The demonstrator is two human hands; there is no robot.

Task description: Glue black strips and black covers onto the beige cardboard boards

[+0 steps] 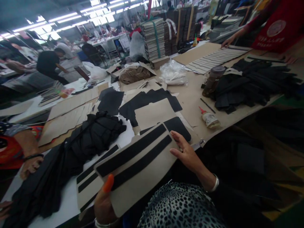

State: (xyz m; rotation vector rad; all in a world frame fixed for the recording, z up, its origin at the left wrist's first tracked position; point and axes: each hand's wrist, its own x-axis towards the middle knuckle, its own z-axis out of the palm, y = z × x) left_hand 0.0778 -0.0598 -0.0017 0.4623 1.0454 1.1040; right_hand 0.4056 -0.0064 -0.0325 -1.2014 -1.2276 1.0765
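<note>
Between my hands is a beige panel [142, 177] with two black strips along its upper part, tilted above the table's edge. My left hand [104, 199] grips its lower left corner, an orange cover on the thumb. At the right end, my right hand [187, 152] holds the panel's edge between thumb and fingers. Under its left side lies another beige panel with black strips [89, 193]. Just beyond it are black sheets [179, 126] and a plain beige sheet [154, 112].
Black fabric strips [95, 136] are heaped at left, beside a co-worker's hand [32, 164]. On the right are a red-tipped glue bottle [210, 119], a dark jar [213, 80] and more black strips [251, 82]. Another person's hand [231, 39] touches striped panels [216, 58] at the back.
</note>
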